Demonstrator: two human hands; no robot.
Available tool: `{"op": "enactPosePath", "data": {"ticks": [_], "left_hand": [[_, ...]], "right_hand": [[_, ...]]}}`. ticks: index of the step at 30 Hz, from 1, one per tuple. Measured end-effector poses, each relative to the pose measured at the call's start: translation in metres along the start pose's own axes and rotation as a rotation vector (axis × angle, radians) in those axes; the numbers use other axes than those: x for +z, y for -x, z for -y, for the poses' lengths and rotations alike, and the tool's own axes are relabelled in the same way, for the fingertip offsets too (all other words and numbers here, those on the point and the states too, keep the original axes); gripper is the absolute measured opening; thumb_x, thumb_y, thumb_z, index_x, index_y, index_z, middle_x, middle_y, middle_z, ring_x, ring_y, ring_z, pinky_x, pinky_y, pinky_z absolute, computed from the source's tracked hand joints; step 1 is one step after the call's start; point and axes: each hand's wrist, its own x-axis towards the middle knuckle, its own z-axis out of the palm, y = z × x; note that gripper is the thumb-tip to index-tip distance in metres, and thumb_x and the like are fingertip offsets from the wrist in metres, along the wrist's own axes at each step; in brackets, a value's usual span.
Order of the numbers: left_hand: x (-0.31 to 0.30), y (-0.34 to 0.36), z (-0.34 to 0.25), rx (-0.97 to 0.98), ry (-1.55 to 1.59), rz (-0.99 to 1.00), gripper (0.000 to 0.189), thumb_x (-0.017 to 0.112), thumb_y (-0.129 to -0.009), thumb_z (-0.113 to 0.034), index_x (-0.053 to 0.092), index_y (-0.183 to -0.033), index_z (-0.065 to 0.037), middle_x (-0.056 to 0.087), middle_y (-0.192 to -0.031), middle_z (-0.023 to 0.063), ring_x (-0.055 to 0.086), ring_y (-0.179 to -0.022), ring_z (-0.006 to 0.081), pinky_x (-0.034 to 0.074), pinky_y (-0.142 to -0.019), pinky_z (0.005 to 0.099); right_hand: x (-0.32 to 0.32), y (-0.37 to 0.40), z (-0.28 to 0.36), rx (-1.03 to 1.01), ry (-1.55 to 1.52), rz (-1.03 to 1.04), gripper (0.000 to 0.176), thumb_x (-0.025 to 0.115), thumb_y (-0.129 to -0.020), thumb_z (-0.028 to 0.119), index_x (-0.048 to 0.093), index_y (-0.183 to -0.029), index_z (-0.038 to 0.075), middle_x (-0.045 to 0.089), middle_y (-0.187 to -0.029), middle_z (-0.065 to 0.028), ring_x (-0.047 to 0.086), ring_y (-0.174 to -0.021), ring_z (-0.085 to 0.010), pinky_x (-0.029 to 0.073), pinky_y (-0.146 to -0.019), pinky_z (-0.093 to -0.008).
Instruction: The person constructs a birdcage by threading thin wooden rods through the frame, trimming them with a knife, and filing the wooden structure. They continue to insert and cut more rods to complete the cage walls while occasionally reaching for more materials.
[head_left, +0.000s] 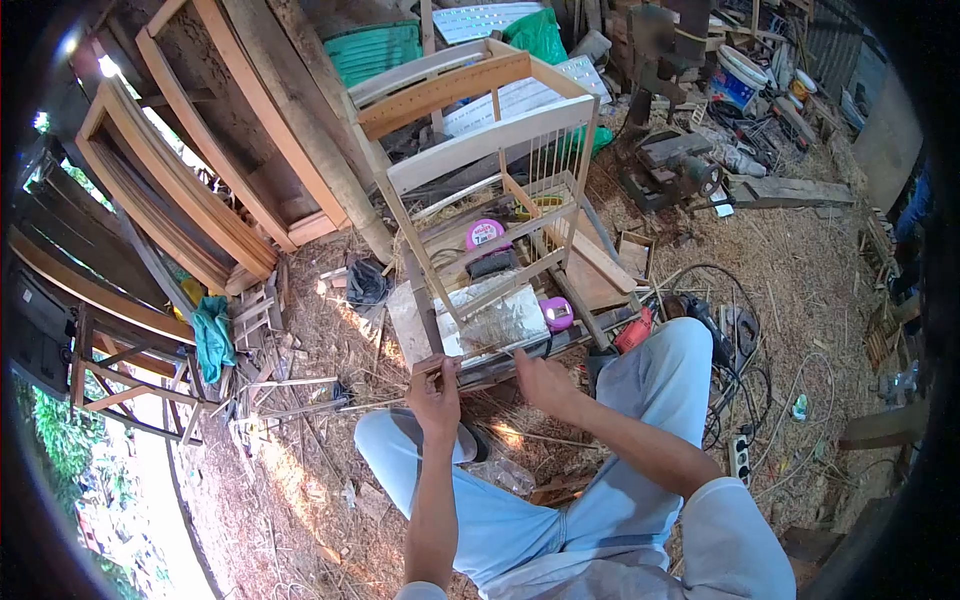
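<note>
I sit on the ground with my knees up in light blue trousers. My left hand (436, 388) is closed around thin bamboo sticks (470, 356) that reach right toward the base of a wooden frame cage (495, 190). My right hand (541, 381) hovers just right of the sticks, fingers curled, near a low wooden board (500, 322); whether it grips anything is unclear. The cage stands upright in front of me, with thin vertical rods in its upper right panel.
A pink tape roll (486, 234) lies inside the cage, a second pink round thing (557, 312) beside its base. Power tools and cables (725, 340) and a power strip (741, 458) lie right. Wooden frames (190, 190) lean at left. Wood shavings cover the ground.
</note>
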Motion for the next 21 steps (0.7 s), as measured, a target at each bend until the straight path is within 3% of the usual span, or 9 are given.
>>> {"op": "enactPosePath", "data": {"ticks": [6, 9, 11, 14, 17, 21], "left_hand": [[0.003, 0.000, -0.001, 0.002, 0.023, 0.030, 0.007, 0.060, -0.088, 0.002, 0.056, -0.093, 0.002, 0.066, -0.089, 0.0123, 0.068, -0.080, 0.0188, 0.054, -0.071, 0.0264], [0.000, -0.001, 0.003, 0.075, 0.056, 0.066, 0.008, 0.061, -0.086, 0.004, 0.057, -0.093, 0.001, 0.066, -0.090, 0.0131, 0.069, -0.081, 0.0193, 0.054, -0.072, 0.0264], [-0.001, -0.001, -0.002, 0.090, -0.001, 0.164, 0.010, 0.061, -0.085, 0.005, 0.058, -0.092, 0.001, 0.066, -0.092, 0.0142, 0.069, -0.082, 0.0197, 0.055, -0.071, 0.0268], [-0.001, -0.001, 0.001, 0.178, -0.093, 0.160, 0.009, 0.061, -0.084, 0.007, 0.058, -0.091, 0.001, 0.065, -0.094, 0.0146, 0.068, -0.084, 0.0200, 0.055, -0.071, 0.0274], [0.001, 0.001, -0.010, 0.092, -0.003, 0.165, 0.011, 0.061, -0.084, 0.008, 0.057, -0.092, 0.003, 0.065, -0.095, 0.0150, 0.068, -0.085, 0.0206, 0.056, -0.071, 0.0272], [0.003, -0.001, -0.015, 0.059, -0.014, 0.137, 0.010, 0.063, -0.084, 0.007, 0.057, -0.091, 0.002, 0.065, -0.093, 0.0143, 0.068, -0.083, 0.0201, 0.055, -0.070, 0.0271]], "right_hand": [[-0.012, 0.003, -0.001, -0.014, 0.028, -0.035, 0.022, 0.046, -0.089, 0.014, 0.046, -0.105, -0.003, 0.062, -0.067, -0.0269, 0.061, -0.064, -0.0467, 0.051, -0.058, -0.0547], [-0.013, -0.003, 0.000, -0.001, -0.032, 0.057, 0.025, 0.051, -0.086, 0.013, 0.046, -0.105, -0.004, 0.064, -0.074, -0.0258, 0.064, -0.070, -0.0450, 0.051, -0.067, -0.0543], [-0.003, -0.008, -0.004, -0.161, -0.123, -0.041, 0.019, 0.045, -0.092, 0.015, 0.046, -0.098, -0.003, 0.060, -0.065, -0.0279, 0.060, -0.062, -0.0480, 0.048, -0.057, -0.0566], [0.000, -0.010, 0.001, -0.080, -0.117, -0.055, 0.018, 0.046, -0.091, 0.014, 0.045, -0.095, -0.003, 0.058, -0.062, -0.0281, 0.059, -0.062, -0.0479, 0.047, -0.056, -0.0560], [0.000, -0.010, -0.005, -0.073, -0.074, 0.020, 0.021, 0.048, -0.082, 0.004, 0.048, -0.099, -0.008, 0.062, -0.070, -0.0276, 0.064, -0.067, -0.0446, 0.053, -0.060, -0.0500], [0.007, -0.005, -0.012, -0.058, -0.080, 0.018, 0.022, 0.047, -0.083, 0.004, 0.048, -0.101, -0.009, 0.063, -0.071, -0.0275, 0.064, -0.068, -0.0444, 0.054, -0.060, -0.0494]]}}
